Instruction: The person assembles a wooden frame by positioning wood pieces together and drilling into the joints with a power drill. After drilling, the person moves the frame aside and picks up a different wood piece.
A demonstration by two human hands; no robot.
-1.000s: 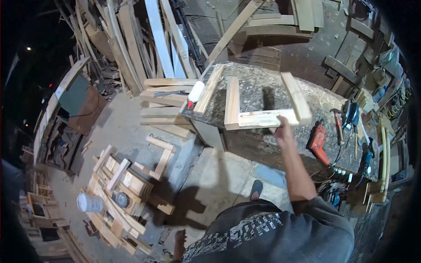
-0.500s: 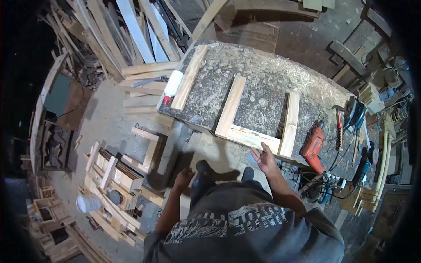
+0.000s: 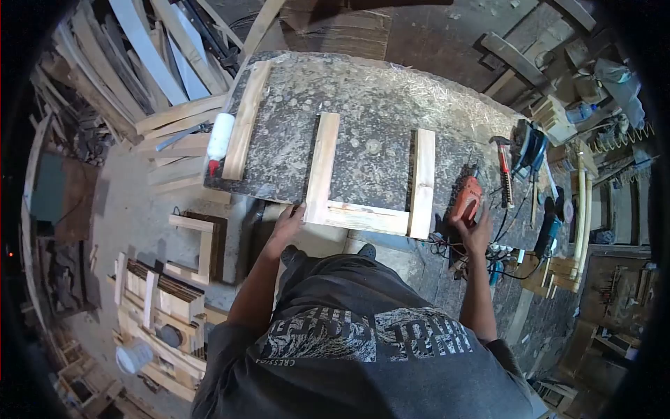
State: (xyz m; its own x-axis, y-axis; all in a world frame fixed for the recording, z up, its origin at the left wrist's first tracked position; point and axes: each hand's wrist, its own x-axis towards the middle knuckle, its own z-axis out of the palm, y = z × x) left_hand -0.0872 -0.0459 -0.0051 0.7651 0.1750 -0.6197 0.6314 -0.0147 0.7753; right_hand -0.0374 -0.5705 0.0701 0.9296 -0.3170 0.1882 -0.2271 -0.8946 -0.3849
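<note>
On the speckled workbench (image 3: 293, 153) lies a U-shaped wooden frame (image 3: 366, 217), its two long arms pointing away from me. My left hand (image 3: 287, 222) touches the frame's near left corner, fingers partly hidden at the bench edge. At the right, my right hand (image 3: 476, 230) has its fingers around the handle end of the orange drill (image 3: 466, 198), which lies on the bench. A loose wooden strip (image 3: 247, 122) rests at the bench's left side, beside a white glue bottle (image 3: 221, 136) with a red tip.
A hammer (image 3: 504, 167) and blue-black power tools (image 3: 532, 150) lie right of the drill, with cables near the bench edge. Stacked boards (image 3: 181, 150) stand left of the bench. More wooden pieces and a white bucket (image 3: 134, 356) are at the lower left.
My right hand has moved right from the frame's corner to the drill. My left hand has come up to the frame's left corner. The whole view has shifted, with the bench now further left.
</note>
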